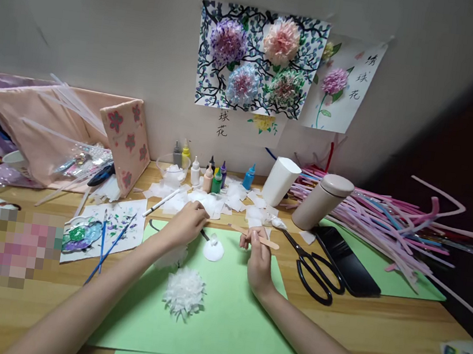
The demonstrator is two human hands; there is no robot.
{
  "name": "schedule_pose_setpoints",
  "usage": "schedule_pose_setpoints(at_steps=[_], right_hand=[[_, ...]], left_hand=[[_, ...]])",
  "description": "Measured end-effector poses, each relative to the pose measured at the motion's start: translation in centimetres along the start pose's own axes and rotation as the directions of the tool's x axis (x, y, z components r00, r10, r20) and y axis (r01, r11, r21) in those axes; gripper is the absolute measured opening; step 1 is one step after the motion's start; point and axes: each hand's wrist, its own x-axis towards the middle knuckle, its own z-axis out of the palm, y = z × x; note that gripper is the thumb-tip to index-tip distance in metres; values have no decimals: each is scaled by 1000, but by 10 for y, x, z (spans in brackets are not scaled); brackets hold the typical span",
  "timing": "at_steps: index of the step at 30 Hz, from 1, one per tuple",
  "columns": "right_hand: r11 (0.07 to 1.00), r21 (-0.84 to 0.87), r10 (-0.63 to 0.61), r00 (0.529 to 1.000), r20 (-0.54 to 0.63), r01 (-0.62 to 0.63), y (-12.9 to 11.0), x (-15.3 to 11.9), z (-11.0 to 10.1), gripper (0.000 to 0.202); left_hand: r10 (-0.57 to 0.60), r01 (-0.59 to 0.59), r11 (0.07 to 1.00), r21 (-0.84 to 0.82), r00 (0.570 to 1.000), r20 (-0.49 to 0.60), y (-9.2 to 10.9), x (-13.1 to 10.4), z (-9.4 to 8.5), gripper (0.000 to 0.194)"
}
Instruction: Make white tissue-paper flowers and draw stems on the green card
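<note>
My right hand [258, 255] pinches a flat wooden stick [269, 242] above the right side of a green sheet [234, 327]. My left hand [189, 223] reaches to the sheet's back edge, beside scattered white paper pieces [234, 197]; its fingers are bent together and whatever they grip is too small to make out. Between both hands lies a white round piece [213, 249] with a small white blob on it. A fluffy white paper flower [184, 293] rests on the sheet, and another white piece [171, 257] is partly under my left forearm.
Black scissors [319, 275] and a phone [347, 261] lie to the right, near a bottle [322, 203], a white cup [280, 183] and pipe cleaners [383, 219]. Small paint bottles [217, 180] stand at the back. Brushes [111, 247] and a paint palette [81, 234] are left.
</note>
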Motion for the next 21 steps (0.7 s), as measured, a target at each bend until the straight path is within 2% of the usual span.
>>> schedule_pose_setpoints(at_steps=[3, 6, 12, 21], right_hand=[[1000, 15, 12, 1000, 5, -12, 0, 1, 0, 26], [1000, 12, 17, 1000, 12, -17, 0, 0, 0, 26], [1000, -1, 31, 999, 24, -31, -2, 0, 0, 26], [999, -22, 24, 999, 25, -23, 0, -1, 0, 25]], left_hand=[[99, -99, 982, 163, 995, 9, -9, 1, -2, 31], [107, -113, 970, 217, 993, 38, -12, 2, 3, 31], [74, -81, 979, 188, 996, 43, -12, 2, 12, 34], [57, -61, 995, 73, 997, 52, -17, 4, 6, 35]])
